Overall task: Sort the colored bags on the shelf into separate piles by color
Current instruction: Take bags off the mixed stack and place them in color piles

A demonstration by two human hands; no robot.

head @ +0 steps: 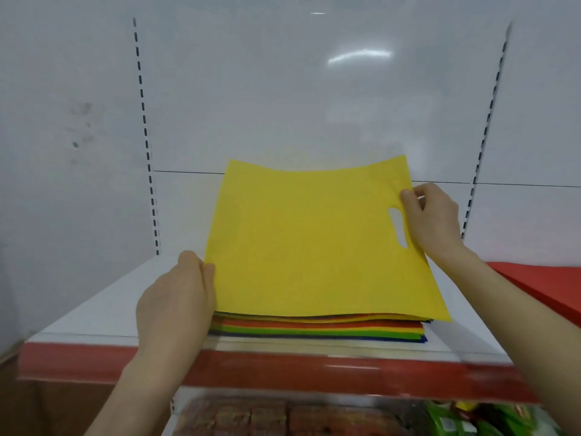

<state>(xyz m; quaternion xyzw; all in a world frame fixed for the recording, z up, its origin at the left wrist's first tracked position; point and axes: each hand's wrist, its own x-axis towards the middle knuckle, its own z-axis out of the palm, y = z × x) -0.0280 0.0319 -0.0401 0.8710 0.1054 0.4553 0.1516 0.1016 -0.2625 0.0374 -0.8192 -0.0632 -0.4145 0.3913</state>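
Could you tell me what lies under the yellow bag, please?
Under the yellow bag sits a stack of bags; red, yellow, green and blue edges show in front. The rest is covered.

Between the two grips, the yellow bag [308, 240] hides the stack [314, 330] but for thin coloured edges. The fingers of the left hand [176, 297] vanish under the bag. Outward of the right hand [434, 215] and its grip, a red pile [540, 284] is cut by the frame edge. Below both grips, lower-shelf goods [251, 416] blur
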